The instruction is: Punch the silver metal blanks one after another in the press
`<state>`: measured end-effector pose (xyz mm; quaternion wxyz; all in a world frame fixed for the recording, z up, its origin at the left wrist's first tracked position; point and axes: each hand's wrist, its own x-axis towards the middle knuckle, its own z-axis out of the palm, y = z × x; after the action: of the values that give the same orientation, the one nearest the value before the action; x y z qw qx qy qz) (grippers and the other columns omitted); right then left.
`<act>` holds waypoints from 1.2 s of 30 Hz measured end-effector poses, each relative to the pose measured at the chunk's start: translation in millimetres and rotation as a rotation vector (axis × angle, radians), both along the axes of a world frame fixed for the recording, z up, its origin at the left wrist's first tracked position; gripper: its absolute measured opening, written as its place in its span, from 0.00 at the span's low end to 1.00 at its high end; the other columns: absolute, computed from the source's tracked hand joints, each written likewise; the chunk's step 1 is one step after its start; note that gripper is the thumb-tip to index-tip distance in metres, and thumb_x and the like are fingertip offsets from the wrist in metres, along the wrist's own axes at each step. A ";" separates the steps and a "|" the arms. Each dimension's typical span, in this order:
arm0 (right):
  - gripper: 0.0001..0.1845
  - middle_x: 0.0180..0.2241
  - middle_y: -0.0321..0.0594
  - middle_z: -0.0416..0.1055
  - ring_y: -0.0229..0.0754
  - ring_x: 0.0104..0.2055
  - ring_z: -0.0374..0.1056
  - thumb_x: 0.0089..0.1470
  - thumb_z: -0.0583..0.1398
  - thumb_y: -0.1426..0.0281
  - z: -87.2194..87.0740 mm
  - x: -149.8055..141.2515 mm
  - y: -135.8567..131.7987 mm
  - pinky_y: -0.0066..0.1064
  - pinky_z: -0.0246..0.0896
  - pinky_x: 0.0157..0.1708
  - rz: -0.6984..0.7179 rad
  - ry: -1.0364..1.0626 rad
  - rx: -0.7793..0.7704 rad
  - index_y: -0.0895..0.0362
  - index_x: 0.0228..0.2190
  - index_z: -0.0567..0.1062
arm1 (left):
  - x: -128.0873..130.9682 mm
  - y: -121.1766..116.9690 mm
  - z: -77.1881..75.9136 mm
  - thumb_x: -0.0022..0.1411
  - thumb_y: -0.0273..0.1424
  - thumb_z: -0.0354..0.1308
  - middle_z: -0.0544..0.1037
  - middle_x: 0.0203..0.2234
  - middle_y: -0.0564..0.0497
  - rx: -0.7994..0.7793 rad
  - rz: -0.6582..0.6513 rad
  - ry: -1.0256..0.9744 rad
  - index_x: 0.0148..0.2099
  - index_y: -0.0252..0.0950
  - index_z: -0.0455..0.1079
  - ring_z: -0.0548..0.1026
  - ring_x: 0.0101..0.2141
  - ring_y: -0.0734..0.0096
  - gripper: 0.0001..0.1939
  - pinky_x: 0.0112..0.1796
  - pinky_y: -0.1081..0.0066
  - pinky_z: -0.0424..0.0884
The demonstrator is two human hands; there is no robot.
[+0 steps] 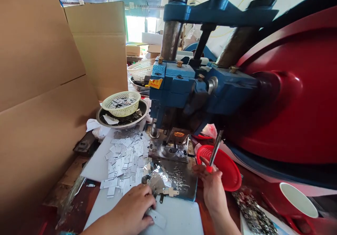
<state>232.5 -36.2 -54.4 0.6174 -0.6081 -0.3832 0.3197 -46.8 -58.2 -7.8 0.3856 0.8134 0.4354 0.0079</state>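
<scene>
My left hand (pixel 137 208) rests low on the white board, its thumb and fingers closed on a small flat metal plate (pixel 158 219). Beside its fingertips lie shiny metal pieces (pixel 159 177) and a notched strip (pixel 170 192). To the right, my right hand (pixel 212 185) has its fingers around the red end of a metal rod (pixel 216 149) that slants up beside the blue press (pixel 173 84). Its fingers are partly hidden. Between the hands, the press's steel plate (pixel 188 170) carries many small round metal bits.
A heap of flat metal plates (pixel 126 161) covers the left side. Behind it, a pale green basket (pixel 121 110) sits in a metal bowl (pixel 105 122). A red basket (pixel 230 171), a red mug (pixel 279 196) and a large red wheel (pixel 297 98) stand right. Cardboard (pixel 39 70) walls the left.
</scene>
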 end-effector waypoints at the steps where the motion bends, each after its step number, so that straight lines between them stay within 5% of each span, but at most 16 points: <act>1: 0.34 0.29 0.43 0.75 0.46 0.32 0.71 0.53 0.46 0.43 -0.2 -2.3 3.6 0.38 0.66 0.32 0.006 0.040 -0.023 0.57 0.43 0.72 | 0.8 -0.9 -1.4 0.51 0.31 0.62 0.71 0.43 0.51 -0.003 0.009 -0.003 0.42 0.43 0.71 0.67 0.45 0.59 0.13 0.45 0.64 0.63; 3: 0.31 0.28 0.41 0.75 0.46 0.31 0.71 0.50 0.52 0.45 2.7 -8.3 15.4 0.36 0.66 0.32 0.016 0.009 -0.102 0.57 0.40 0.73 | 1.8 -2.6 -3.1 0.51 0.30 0.62 0.70 0.43 0.51 0.000 0.024 -0.020 0.40 0.42 0.71 0.67 0.45 0.60 0.12 0.45 0.64 0.63; 8: 0.24 0.36 0.44 0.75 0.47 0.39 0.70 0.48 0.56 0.51 18.3 -31.3 66.7 0.36 0.62 0.39 0.170 -0.469 -0.115 0.57 0.38 0.75 | 4.1 -7.8 -3.8 0.54 0.28 0.59 0.73 0.38 0.51 0.049 0.009 -0.018 0.38 0.41 0.70 0.69 0.41 0.61 0.07 0.42 0.65 0.64; 12: 0.16 0.28 0.40 0.74 0.45 0.31 0.69 0.45 0.59 0.56 24.8 -38.5 92.3 0.34 0.60 0.33 0.168 -0.588 -0.163 0.55 0.28 0.75 | 6.1 -9.9 -5.1 0.58 0.29 0.54 0.75 0.38 0.51 0.040 0.016 -0.076 0.42 0.42 0.71 0.72 0.39 0.62 0.09 0.42 0.66 0.65; 17: 0.20 0.26 0.42 0.73 0.44 0.29 0.67 0.50 0.53 0.53 25.8 5.9 59.0 0.32 0.58 0.28 0.005 -0.553 -0.194 0.58 0.29 0.72 | 11.2 -4.3 -9.6 0.61 0.30 0.50 0.75 0.40 0.50 -0.019 0.264 -0.291 0.45 0.41 0.72 0.72 0.42 0.66 0.12 0.45 0.68 0.65; 22: 0.24 0.29 0.45 0.75 0.48 0.30 0.69 0.49 0.55 0.52 20.3 35.2 3.4 0.34 0.59 0.28 -0.232 -0.634 -0.326 0.58 0.35 0.74 | 20.6 5.4 -18.5 0.60 0.34 0.51 0.76 0.30 0.51 -0.244 0.470 -0.462 0.44 0.37 0.73 0.73 0.32 0.67 0.14 0.37 0.69 0.68; 26: 0.15 0.32 0.41 0.75 0.46 0.36 0.69 0.55 0.54 0.60 12.9 -8.6 -6.9 0.36 0.61 0.38 0.261 -0.889 -0.141 0.53 0.32 0.77 | 24.0 10.5 -25.4 0.58 0.39 0.52 0.77 0.32 0.48 -0.341 0.575 -0.597 0.48 0.34 0.72 0.72 0.31 0.67 0.20 0.35 0.69 0.68; 28: 0.11 0.33 0.39 0.74 0.45 0.37 0.67 0.55 0.55 0.65 11.2 -33.7 -3.3 0.36 0.60 0.40 0.394 -1.052 -0.090 0.50 0.31 0.78 | 23.0 11.4 -26.8 0.56 0.40 0.54 0.77 0.33 0.47 -0.369 0.621 -0.650 0.50 0.32 0.71 0.72 0.31 0.67 0.23 0.35 0.69 0.68; 32: 0.09 0.32 0.37 0.72 0.45 0.37 0.67 0.55 0.56 0.68 8.7 -53.0 3.8 0.35 0.59 0.35 0.406 -1.232 -0.138 0.47 0.29 0.77 | 18.2 10.5 -26.5 0.53 0.40 0.58 0.78 0.37 0.46 -0.414 0.696 -0.717 0.50 0.33 0.71 0.73 0.34 0.66 0.25 0.38 0.68 0.69; 36: 0.12 0.31 0.39 0.72 0.44 0.36 0.67 0.57 0.52 0.70 10.2 -46.1 16.6 0.35 0.60 0.37 0.379 -1.084 -0.052 0.53 0.29 0.75 | 16.8 9.3 -26.0 0.52 0.41 0.59 0.79 0.38 0.46 -0.401 0.732 -0.744 0.50 0.35 0.72 0.74 0.35 0.65 0.24 0.40 0.66 0.70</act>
<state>186.3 -19.6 -44.2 0.2494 -0.6208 -0.7393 0.0764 -30.0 -48.8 -33.9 0.6325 0.4623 0.5169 0.3451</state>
